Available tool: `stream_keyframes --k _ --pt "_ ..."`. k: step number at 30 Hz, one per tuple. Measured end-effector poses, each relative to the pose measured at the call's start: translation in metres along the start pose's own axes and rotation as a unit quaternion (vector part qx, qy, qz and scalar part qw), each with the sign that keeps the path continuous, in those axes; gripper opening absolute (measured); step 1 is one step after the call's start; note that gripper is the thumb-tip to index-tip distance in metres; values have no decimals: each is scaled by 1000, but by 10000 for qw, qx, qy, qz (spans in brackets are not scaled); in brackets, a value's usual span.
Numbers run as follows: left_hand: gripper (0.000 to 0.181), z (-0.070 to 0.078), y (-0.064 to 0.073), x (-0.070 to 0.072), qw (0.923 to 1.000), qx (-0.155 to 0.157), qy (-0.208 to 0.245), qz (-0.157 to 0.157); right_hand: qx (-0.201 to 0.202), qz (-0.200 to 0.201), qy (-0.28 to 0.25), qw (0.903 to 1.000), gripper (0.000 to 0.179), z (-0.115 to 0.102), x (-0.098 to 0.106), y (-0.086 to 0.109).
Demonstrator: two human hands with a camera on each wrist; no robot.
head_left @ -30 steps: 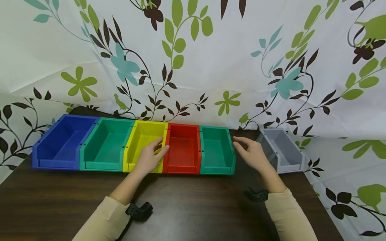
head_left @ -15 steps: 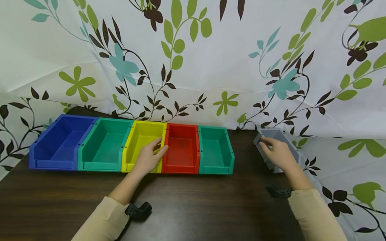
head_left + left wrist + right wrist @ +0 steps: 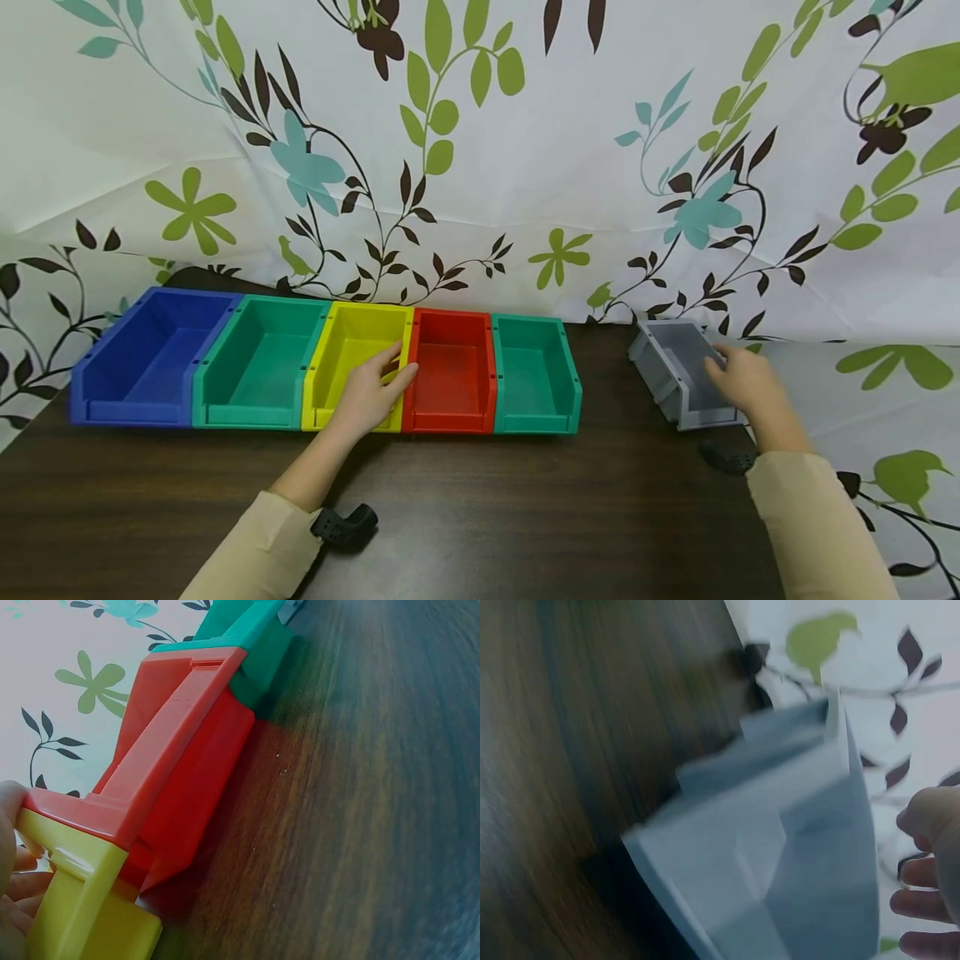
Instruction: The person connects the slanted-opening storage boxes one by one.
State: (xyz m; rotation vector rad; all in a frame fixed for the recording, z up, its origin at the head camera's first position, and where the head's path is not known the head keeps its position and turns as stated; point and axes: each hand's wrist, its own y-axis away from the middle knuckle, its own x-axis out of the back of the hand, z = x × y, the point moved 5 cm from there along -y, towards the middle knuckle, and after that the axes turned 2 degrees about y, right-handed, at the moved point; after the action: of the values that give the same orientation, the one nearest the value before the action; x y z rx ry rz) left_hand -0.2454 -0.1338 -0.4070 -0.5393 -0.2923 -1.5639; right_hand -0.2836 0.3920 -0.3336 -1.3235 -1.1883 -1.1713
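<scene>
In the head view, my left hand (image 3: 371,392) rests at the side wall between a yellow bin (image 3: 330,367) and a red bin (image 3: 453,362). Its fingers look relaxed; in the left wrist view the thumb lies near the bins' shared rim, and the other fingers (image 3: 26,889) sit beside the yellow one. Over the right side of a grey bin (image 3: 667,375) is my right hand (image 3: 757,387), fingers slightly bent. The right wrist view, blurred, has those fingers (image 3: 915,904) apart from the grey bin's wall, with nothing between them.
A blue bin (image 3: 153,358), a green bin (image 3: 266,358) and a second green bin (image 3: 536,367) complete the row with yellow and red. All stand on a dark wooden table (image 3: 510,517). Behind hangs a white leaf-patterned cloth (image 3: 487,200).
My right hand has moved right, from beside the right-hand green bin, across the grey bin to its right side. The left hand and the bins have stayed in place.
</scene>
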Motion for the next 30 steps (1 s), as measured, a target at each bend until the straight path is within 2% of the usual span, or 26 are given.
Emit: stream_keyframes --k 3,7,15,22,30 --pt "63 1 1 0 10000 49 36 -22 -275 -222 -124 9993 55 13 -3 -2" --pt "62 0 1 -1 9999 104 100 -30 -354 -318 -245 9986 55 22 -6 -4" --pt "63 1 1 -1 9999 82 97 -45 -324 -202 -292 9988 50 27 -10 -6" --pt "62 1 1 -2 9999 52 80 -32 -310 -37 -442 9985 39 33 -15 -7" --pt "62 1 1 -1 9999 87 95 -26 -424 4 -853 9955 38 36 -17 -6"
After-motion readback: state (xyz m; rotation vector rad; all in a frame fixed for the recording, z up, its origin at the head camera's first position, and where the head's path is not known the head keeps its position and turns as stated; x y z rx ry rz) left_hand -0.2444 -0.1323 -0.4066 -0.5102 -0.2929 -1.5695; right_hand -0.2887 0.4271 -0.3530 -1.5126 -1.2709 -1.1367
